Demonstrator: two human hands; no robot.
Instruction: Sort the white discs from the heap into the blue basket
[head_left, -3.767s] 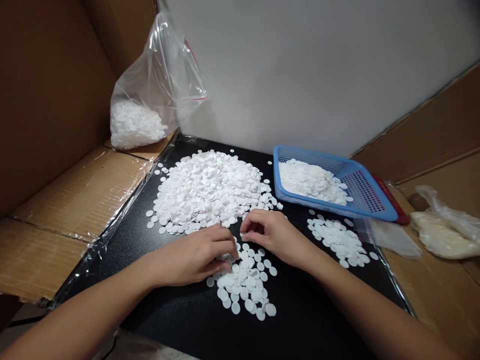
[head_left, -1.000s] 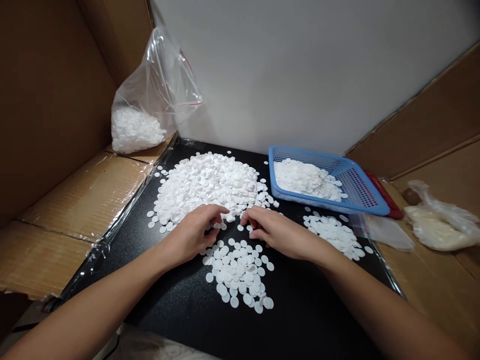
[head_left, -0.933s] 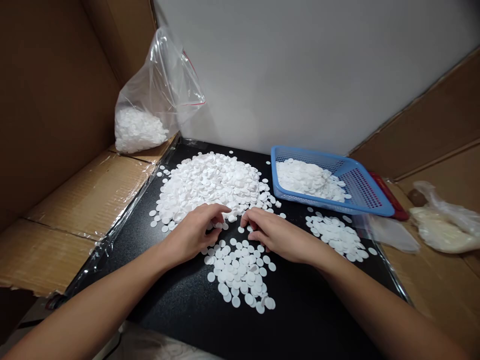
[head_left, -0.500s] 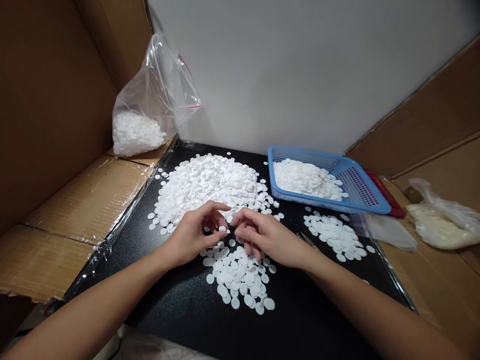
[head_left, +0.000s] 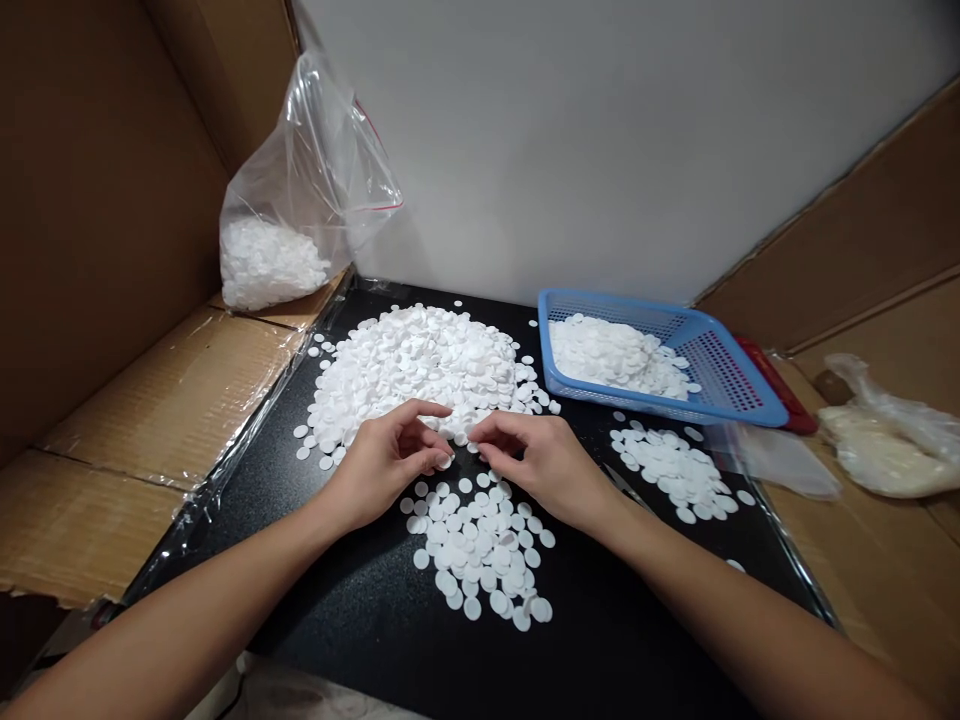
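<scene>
My left hand [head_left: 386, 460] is closed in a pinch, with a small white disc [head_left: 444, 462] between thumb and fingertip. Opposite it, my right hand [head_left: 536, 462] has thumb and forefinger around another white disc [head_left: 472, 448]. Both hands hover at the front edge of a large heap of white discs [head_left: 427, 355] on the black tabletop [head_left: 330, 590]. Below the hands lies a looser spread of the same discs [head_left: 480, 550]. The curled lower fingers of each hand are partly hidden.
A blue plastic basket [head_left: 667, 408] holding more discs stands at the back right, with a smaller disc pile [head_left: 675, 470] in front. Tweezers-like metal [head_left: 622, 484] lie by my right wrist. A clear bag of discs [head_left: 274, 262] sits back left; another bag [head_left: 885, 440] lies right. Cardboard walls flank the table.
My right hand has risen slightly, and its thumb and forefinger have come together at a disc by the heap's edge. My left hand keeps its disc, nearly still.
</scene>
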